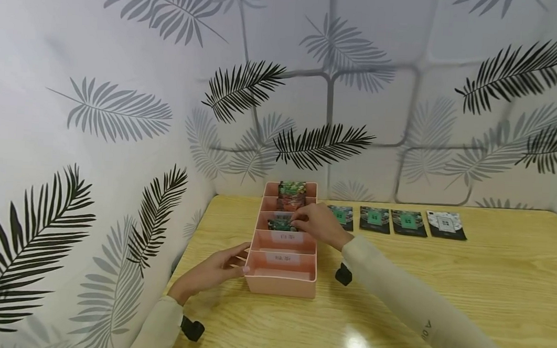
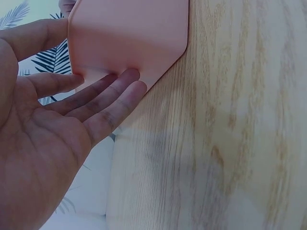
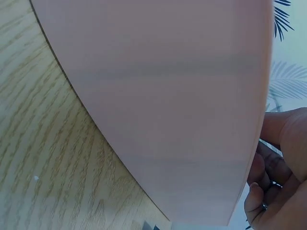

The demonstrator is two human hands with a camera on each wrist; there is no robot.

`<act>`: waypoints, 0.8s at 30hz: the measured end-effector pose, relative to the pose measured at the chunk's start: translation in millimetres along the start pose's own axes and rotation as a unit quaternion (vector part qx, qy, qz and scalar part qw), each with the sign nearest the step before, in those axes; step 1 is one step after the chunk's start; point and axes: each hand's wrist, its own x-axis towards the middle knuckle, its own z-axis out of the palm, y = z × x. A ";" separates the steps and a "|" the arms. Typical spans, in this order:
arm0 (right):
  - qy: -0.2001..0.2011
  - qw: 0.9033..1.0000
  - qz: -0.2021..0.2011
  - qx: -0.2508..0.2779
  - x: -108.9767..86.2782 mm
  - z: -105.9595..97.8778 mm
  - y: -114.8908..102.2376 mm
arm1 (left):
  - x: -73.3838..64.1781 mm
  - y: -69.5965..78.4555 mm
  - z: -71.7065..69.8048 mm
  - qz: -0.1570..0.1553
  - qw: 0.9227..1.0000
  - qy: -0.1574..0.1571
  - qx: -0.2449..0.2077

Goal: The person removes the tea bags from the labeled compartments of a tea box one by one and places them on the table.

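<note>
A long pink divided box (image 1: 279, 286) stands on the table, with packets in its three far compartments. My left hand (image 1: 217, 269) rests against its left side near the front corner. In the left wrist view, the fingers (image 2: 112, 108) are extended and touch the outer wall. My right hand (image 1: 320, 223) reaches over the right rim into the middle compartment. There it pinches the right end of a small dark green packet (image 1: 280, 224). Its fingertips are behind the box wall in the right wrist view. A green-red packet (image 1: 292, 189) stands in the farthest compartment, a reddish one (image 1: 288, 203) before it.
Right of the box, several flat dark packets lie in a row along the back of the table, among them a green-labelled packet (image 1: 375, 219) and a white-topped packet (image 1: 446, 225). White labels (image 1: 283, 258) mark the near dividers. A leaf-patterned wall (image 1: 283, 90) rises behind the table.
</note>
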 end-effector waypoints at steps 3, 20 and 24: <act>0.006 1.000 -0.004 0.006 -0.7 -3.0 -0.5 | -0.9 1.4 0.1 -0.004 1.000 0.004 0.002; 0.041 0.999 -0.015 0.023 -8.6 -37.8 -8.0 | -1.7 2.1 1.2 0.001 1.000 0.008 0.007; 0.045 0.999 -0.019 0.022 -11.8 -46.1 -9.4 | -1.9 2.1 1.5 -0.003 1.000 0.009 0.004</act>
